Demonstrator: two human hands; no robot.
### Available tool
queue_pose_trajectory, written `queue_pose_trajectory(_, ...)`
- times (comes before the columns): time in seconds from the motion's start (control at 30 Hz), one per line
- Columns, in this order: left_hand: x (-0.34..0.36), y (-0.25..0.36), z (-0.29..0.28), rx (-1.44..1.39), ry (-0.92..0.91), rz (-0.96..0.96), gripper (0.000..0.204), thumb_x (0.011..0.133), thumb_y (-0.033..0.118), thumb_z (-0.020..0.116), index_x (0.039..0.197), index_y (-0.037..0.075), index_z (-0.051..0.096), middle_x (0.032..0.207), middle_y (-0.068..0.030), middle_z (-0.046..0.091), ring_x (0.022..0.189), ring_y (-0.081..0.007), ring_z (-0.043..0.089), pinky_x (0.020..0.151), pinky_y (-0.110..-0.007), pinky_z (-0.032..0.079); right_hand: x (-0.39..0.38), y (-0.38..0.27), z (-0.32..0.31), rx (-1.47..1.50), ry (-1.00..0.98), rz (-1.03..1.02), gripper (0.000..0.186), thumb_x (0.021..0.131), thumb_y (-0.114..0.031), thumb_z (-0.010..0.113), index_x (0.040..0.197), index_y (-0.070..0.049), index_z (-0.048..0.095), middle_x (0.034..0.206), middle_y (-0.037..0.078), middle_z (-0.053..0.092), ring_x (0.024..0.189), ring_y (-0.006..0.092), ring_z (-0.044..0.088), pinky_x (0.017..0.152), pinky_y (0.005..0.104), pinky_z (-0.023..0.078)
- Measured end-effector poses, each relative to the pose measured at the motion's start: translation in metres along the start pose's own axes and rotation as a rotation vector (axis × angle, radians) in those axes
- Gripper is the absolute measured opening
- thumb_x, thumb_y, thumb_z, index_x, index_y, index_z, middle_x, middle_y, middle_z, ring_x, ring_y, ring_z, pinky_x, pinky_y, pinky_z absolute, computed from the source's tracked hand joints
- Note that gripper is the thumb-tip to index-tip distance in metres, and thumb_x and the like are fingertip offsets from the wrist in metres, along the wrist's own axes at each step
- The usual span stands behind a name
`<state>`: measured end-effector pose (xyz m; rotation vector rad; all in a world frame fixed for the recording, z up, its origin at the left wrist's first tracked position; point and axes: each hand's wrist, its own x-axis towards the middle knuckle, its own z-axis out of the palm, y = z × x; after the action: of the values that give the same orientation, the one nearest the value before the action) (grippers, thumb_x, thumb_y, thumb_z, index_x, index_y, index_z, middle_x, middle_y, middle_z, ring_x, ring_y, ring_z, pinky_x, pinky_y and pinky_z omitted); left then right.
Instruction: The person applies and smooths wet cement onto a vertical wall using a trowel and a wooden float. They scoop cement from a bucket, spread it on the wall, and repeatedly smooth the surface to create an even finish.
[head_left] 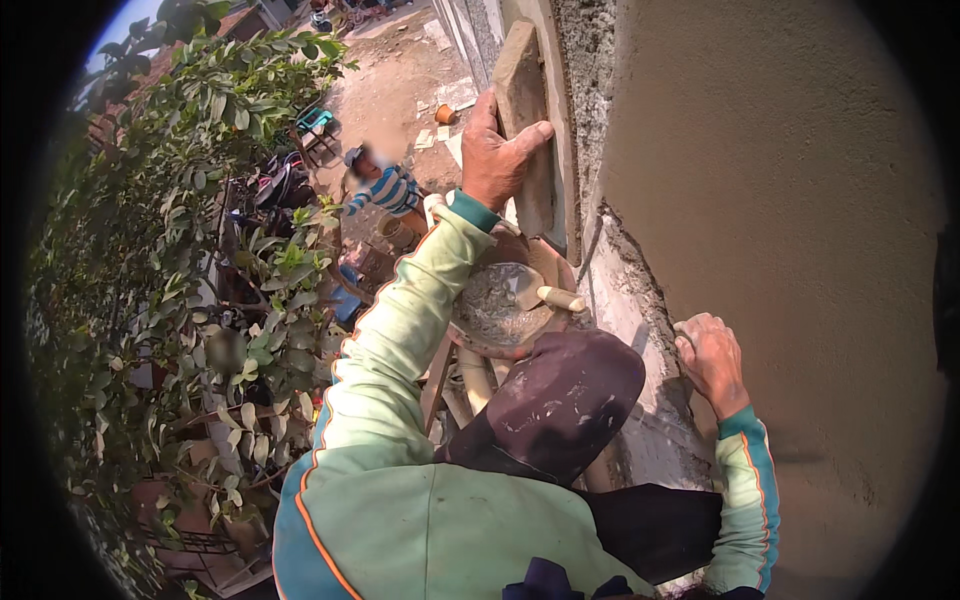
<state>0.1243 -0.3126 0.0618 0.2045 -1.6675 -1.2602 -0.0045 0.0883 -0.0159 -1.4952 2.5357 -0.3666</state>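
A flat, mortar-stained board [527, 85] is standing lengthwise along the rough grey edge [586, 85] of the wall, near the top middle of the view. The left hand [495, 155] is grasping it by its near side — the thumb is pressing across the broad face, and the other fingers are reaching along the left edge, their tips partly hidden. The board is extending past the hand both above and below.

Just below its lower end, a round basin [467, 338] is holding wet grey mortar [490, 300]. A trowel [561, 298] is resting there, its blade lying in the mix and its pale handle pointing right over the rim. The person's dark-trousered knee [580, 385] is rising in front of the basin, covering part of its near rim, while the pale green left sleeve [400, 320] is crossing beside it.

To the right, the right hand [712, 362] is resting by the broken ledge [640, 300] beside the brown plastered wall [790, 230], well apart from the board. Its fingers are curling inward; whether they are gripping anything, I cannot tell.

Farther out, a co-worker in a striped shirt [393, 190] is standing below, near an orange bucket [445, 114] — and leafy branches [190, 220] are blocking much of the left side.
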Motion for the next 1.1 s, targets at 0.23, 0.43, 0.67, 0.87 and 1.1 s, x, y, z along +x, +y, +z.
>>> queue_pose_trajectory(0.23, -0.058, 0.055, -0.164, 0.353, 0.090, -0.117, 0.055, 0.090, 0.010, 0.080, 0.139, -0.003, 0.059, 0.128, -0.0125, 0.071, 0.111, -0.0197, 0.068, 0.102, -0.036, 0.053, 0.143, -0.127, 0.098, 0.175, -0.129, -0.337, 0.032, 0.089, -0.030, 0.078, 0.110, -0.006, 0.078, 0.118, 0.014, 0.067, 0.124, 0.0337, 0.063, 0.096, 0.0467, 0.057)
queue_pose_trajectory(0.43, -0.085, 0.028, -0.203, 0.309, 0.141, -0.318, 0.057, 0.087, 0.007, 0.076, 0.140, -0.002, 0.058, 0.129, -0.0083, 0.070, 0.111, -0.0168, 0.068, 0.102, -0.033, 0.052, 0.161, -0.144, 0.167, -0.202, -0.315, -0.272, 0.023, 0.096, -0.019, 0.064, 0.100, -0.003, 0.080, 0.115, 0.016, 0.069, 0.100, 0.0336, 0.076, 0.088, 0.0435, 0.060)
queue_pose_trajectory(0.67, -0.070, -0.019, -0.175, -0.052, 0.066, -0.490, 0.054, 0.089, 0.008, 0.079, 0.138, -0.001, 0.059, 0.122, -0.0066, 0.072, 0.107, -0.0152, 0.069, 0.098, -0.032, 0.055, 0.126, -0.115, 0.067, -0.464, 0.035, -0.446, 0.007, 0.093, -0.018, 0.066, 0.096, -0.013, 0.069, 0.100, 0.008, 0.073, 0.095, 0.0269, 0.069, 0.084, 0.0429, 0.052)
queue_pose_trajectory(0.87, -0.040, -0.049, -0.108, -0.365, -0.070, -0.607, 0.059, 0.090, 0.005, 0.077, 0.144, 0.001, 0.056, 0.120, -0.0063, 0.073, 0.101, -0.0129, 0.071, 0.091, -0.031, 0.059, 0.037, -0.013, 0.011, -0.310, 0.075, -0.117, 0.033, 0.089, -0.023, 0.073, 0.117, -0.007, 0.072, 0.100, 0.013, 0.074, 0.098, 0.0343, 0.063, 0.085, 0.0447, 0.048)
queue_pose_trajectory(1.1, -0.035, -0.037, -0.049, -0.487, -0.260, -0.648, 0.064, 0.091, 0.002, 0.075, 0.150, 0.000, 0.052, 0.132, -0.0064, 0.070, 0.111, -0.0130, 0.070, 0.098, -0.030, 0.058, 0.002, -0.042, -0.007, 0.284, 0.334, -0.160, 0.053, 0.085, -0.011, 0.079, 0.133, -0.003, 0.059, 0.104, 0.017, 0.067, 0.093, 0.0422, 0.069, 0.079, 0.0483, 0.058)
